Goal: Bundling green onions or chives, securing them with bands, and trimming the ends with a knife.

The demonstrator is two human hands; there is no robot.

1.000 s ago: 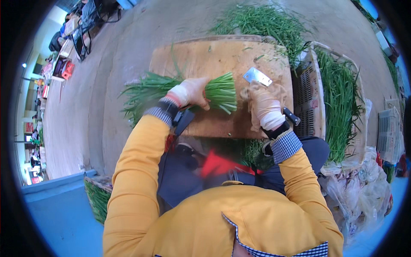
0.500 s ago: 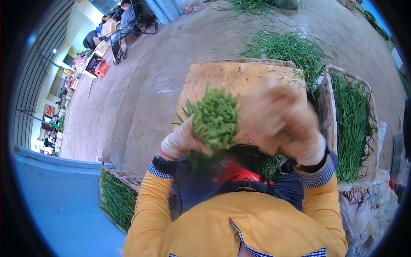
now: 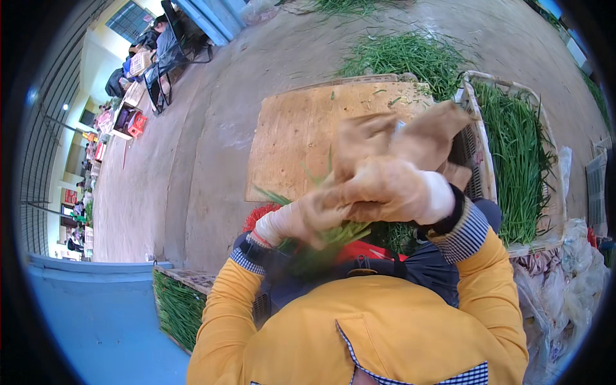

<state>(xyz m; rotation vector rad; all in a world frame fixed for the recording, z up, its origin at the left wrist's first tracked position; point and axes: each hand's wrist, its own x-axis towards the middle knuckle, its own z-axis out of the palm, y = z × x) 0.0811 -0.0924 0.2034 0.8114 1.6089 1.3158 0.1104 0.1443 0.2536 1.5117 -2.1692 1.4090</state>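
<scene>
Your right hand [image 3: 388, 189] (I can't tell its grip) has joined your left hand [image 3: 301, 221], whose fingers hold greens [image 3: 346, 233], making this two-handed work.

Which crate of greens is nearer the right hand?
The right crate, standing beside the wooden board, is nearer the right hand. The left crate sits beyond the left sleeve, clearly farther off.

grey-brown concrete floor [image 3: 212, 112], 9 to 1 o'clock | blue wall [image 3: 96, 314], 8 o'clock | barred window [image 3: 131, 23] in cream wall [image 3: 97, 69], 10:30 | black-framed chair [image 3: 165, 69], 10 o'clock | small lit lamp [image 3: 65, 107], 10 o'clock
</scene>
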